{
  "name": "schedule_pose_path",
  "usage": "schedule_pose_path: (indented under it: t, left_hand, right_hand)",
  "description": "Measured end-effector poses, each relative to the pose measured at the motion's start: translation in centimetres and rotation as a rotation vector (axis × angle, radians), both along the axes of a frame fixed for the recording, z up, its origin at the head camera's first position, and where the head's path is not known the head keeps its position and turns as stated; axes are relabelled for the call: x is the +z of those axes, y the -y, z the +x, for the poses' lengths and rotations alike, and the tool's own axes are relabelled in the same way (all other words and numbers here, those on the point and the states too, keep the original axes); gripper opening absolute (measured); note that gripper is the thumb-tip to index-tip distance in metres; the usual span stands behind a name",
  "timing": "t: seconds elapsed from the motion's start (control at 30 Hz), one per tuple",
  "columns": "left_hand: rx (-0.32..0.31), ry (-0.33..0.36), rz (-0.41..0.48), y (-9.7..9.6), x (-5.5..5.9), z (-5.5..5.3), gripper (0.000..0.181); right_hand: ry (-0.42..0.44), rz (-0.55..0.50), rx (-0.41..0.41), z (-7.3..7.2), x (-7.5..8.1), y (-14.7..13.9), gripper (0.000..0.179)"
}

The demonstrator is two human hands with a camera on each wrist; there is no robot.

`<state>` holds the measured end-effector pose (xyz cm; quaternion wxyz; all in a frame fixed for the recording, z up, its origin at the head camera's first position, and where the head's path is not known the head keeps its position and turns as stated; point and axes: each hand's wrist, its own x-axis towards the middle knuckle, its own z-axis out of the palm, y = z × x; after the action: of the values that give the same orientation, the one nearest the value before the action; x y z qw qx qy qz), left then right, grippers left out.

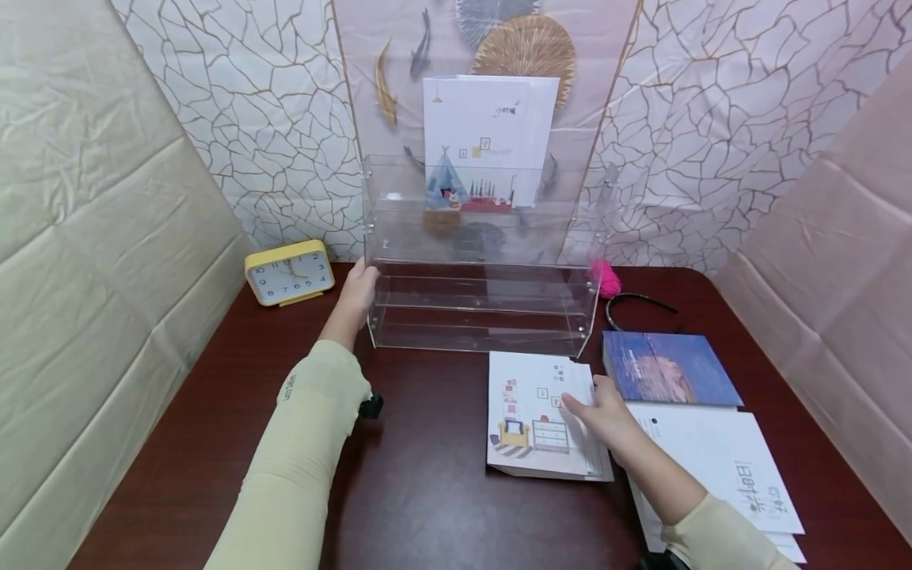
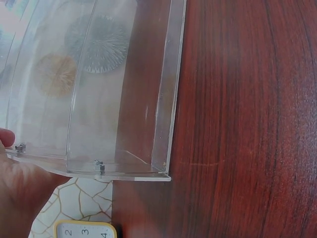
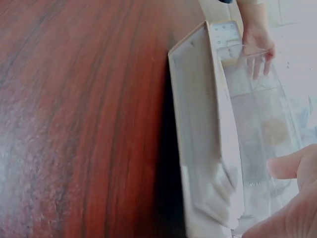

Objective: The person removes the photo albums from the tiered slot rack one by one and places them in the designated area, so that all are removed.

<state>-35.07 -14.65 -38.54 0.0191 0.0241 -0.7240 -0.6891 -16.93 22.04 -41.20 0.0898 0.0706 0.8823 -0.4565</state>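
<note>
A tiered clear acrylic rack [image 1: 477, 340] stands near the back wall, with one white illustrated book [image 1: 463, 119] upright in its top tier. My left hand [image 1: 359, 289] grips the rack's left side panel; in the right wrist view its fingers [image 3: 256, 64] show through the clear plastic. In front of the rack, my right hand [image 1: 609, 412] holds a thick white book [image 1: 527, 412] by its right edge, thumb on the cover. The right wrist view shows the book's page edges [image 3: 198, 119] close over the table, its underside in shadow.
A yellow alarm clock [image 1: 290, 273] stands left of the rack. To the right lie a pink ball of yarn [image 1: 607, 279], a black headband [image 1: 637, 298], a blue-purple book [image 1: 670, 368] and white books [image 1: 734, 467], partly behind my right forearm. The table [image 1: 420, 491] is dark red wood.
</note>
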Motion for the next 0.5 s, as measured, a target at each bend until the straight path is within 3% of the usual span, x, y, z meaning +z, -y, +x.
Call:
schedule_pose_path:
  t: [0.3, 0.4, 0.5]
  left_hand:
    - [0.013, 0.01, -0.033, -0.06, -0.08, 0.01, 0.056]
    - [0.023, 0.007, -0.037, -0.15, -0.07, -0.02, 0.055]
    - [0.025, 0.006, -0.035, -0.18, -0.07, -0.02, 0.055]
  right_hand:
    - [0.075, -0.02, 0.042, 0.47, -0.15, 0.08, 0.085]
    - [0.063, 0.0, 0.049, 0.54, -0.11, 0.13, 0.084]
    - [-0.002, 0.065, 0.071, 0.36, 0.2, 0.21, 0.081]
